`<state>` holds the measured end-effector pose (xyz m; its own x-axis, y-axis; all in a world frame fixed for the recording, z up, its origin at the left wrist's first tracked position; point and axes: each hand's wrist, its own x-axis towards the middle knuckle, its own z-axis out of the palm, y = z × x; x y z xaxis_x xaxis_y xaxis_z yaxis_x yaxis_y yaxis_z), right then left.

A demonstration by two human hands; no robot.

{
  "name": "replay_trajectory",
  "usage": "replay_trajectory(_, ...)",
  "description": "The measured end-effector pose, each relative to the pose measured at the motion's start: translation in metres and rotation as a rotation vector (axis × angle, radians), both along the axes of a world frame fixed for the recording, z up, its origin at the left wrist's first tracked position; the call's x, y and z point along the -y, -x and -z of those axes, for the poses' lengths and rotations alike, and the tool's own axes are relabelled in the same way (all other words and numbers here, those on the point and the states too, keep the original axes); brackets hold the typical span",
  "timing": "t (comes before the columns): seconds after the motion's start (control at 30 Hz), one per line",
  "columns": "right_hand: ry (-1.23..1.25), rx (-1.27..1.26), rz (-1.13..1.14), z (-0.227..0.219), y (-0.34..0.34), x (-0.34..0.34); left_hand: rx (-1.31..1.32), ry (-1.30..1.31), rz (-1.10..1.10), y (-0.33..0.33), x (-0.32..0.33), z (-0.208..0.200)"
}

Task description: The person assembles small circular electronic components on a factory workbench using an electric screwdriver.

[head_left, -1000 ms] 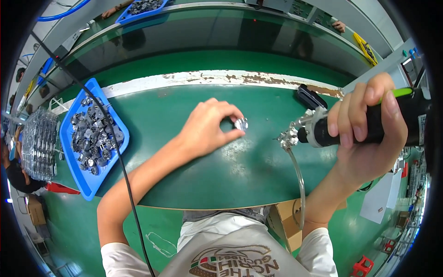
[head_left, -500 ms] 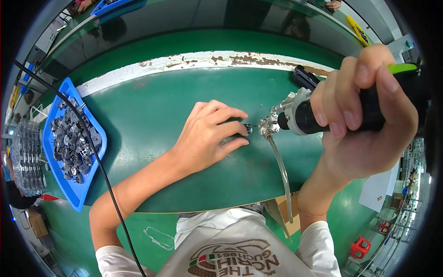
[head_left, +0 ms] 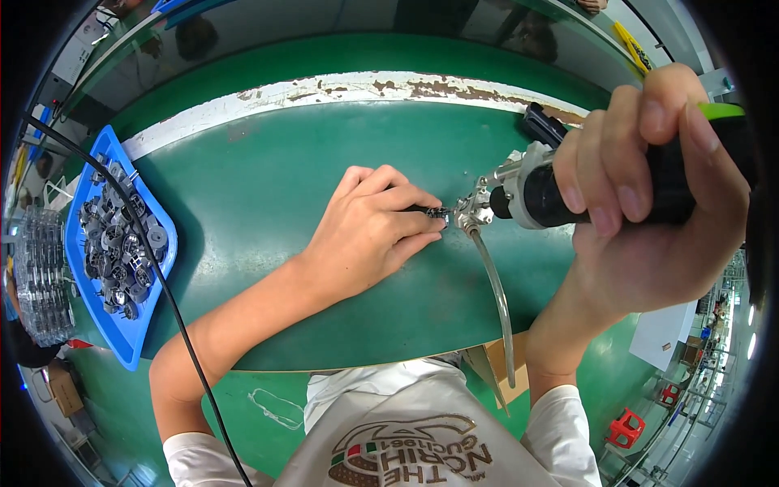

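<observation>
My right hand is wrapped round a black power screwdriver with a green patch on its body. At its front is a metal nozzle head, from which a clear hose hangs down past the table's near edge. My left hand rests on the table, thumb and fingers closed on a small dark part. Most of that part is hidden under the fingers. The screwdriver's thin tip reaches the part's exposed right end; whether it touches cannot be made out.
A blue tray of grey round parts stands at the left, with a black cable crossing over it. Stacked clear plastic trays are farther left. A black object lies by the chipped white strip at the back.
The gap between the screwdriver's tip and the small part has narrowed. My left fingers have drawn in more tightly round the part. The whole view has shifted slightly.
</observation>
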<state>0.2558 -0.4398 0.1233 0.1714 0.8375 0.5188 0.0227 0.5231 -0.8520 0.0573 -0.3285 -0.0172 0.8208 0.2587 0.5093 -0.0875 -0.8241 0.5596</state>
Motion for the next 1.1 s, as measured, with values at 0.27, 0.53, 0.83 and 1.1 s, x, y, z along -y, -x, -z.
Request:
replay_trajectory(0.27,0.057,-0.02,0.286,-0.017,0.053,-0.009,-0.007,0.013,0.004,-0.001,0.0,0.0)
replay_trajectory(0.53,0.236,0.109,0.28,-0.032,0.05,-0.016,-0.009,0.01,-0.021,-0.002,-0.003,-0.001)
replay_trajectory(0.83,0.091,0.045,0.32,-0.017,0.052,-0.022,-0.015,0.02,-0.015,-0.003,-0.003,-0.001)
replay_trajectory(1.1,0.208,0.012,0.279,-0.025,0.038,-0.024,-0.028,0.026,-0.018,0.001,-0.002,-0.005)
